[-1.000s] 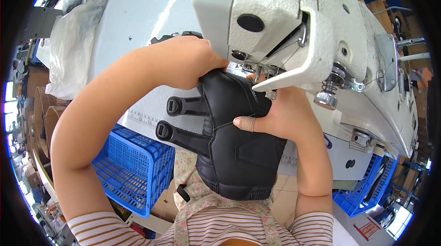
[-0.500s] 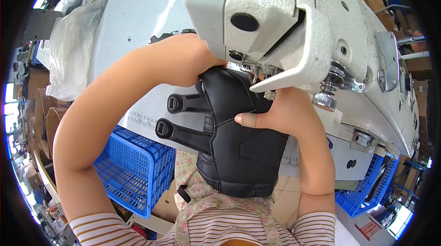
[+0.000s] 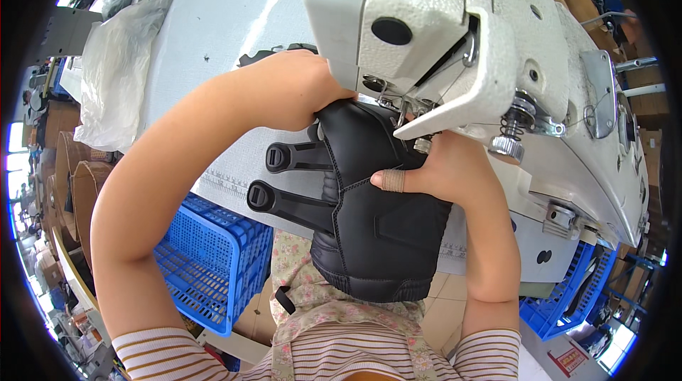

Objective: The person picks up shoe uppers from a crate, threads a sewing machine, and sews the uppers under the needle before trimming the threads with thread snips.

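Note:
A black padded piece (image 3: 398,232) with stitched seams lies under the head of a white sewing machine (image 3: 433,54), its near end hanging over the table edge toward my lap. Two black straps with round plastic ends (image 3: 291,200) stick out from its left side. My left hand (image 3: 312,89) is curled closed on its far left edge, close to the needle area; some fingers are hidden. With a tan bandage round its thumb, my right hand (image 3: 444,168) presses and grips the piece's right side. Its other fingers disappear behind the machine's white guard. Metal parts partly hide the needle.
A blue plastic crate (image 3: 206,260) stands below the table at left, another blue crate (image 3: 568,296) at lower right. Clear plastic bags (image 3: 117,75) lie on the table's far left. A ruler strip (image 3: 227,185) runs along the near table edge.
A metal lever with thread now shows in the slot of the machine head. The whole view has shifted slightly; both hands keep their hold on the padded piece.

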{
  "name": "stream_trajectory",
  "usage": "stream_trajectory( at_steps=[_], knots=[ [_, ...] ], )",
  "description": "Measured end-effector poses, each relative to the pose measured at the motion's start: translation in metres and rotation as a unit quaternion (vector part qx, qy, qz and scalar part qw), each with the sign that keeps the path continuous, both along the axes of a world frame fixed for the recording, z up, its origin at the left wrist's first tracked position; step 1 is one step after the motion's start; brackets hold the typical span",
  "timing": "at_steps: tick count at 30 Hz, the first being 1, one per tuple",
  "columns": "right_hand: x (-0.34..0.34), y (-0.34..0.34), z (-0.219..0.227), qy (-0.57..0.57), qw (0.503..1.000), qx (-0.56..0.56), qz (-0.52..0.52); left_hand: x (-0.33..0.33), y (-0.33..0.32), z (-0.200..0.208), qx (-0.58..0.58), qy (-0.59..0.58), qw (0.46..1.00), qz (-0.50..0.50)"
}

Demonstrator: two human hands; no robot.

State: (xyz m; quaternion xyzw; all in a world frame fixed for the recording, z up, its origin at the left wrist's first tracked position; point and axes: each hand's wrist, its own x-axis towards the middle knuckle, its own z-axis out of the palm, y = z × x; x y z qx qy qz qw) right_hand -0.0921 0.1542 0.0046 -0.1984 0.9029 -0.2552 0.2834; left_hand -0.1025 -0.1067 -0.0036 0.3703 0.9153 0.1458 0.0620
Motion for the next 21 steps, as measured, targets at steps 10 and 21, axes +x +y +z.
stream_trajectory(
  at_steps=[10, 21],
  knots=[
    [-0.004, 0.0, -0.003, 0.023, 0.998, -0.059, 0.019, 0.0, -0.003, -0.003, 0.025, 0.017, 0.999, -0.008],
    [0.001, 0.0, -0.002, -0.023, 1.0, -0.015, 0.013, 0.006, 0.005, -0.003, 0.065, -0.038, 0.997, 0.004]
  ],
)
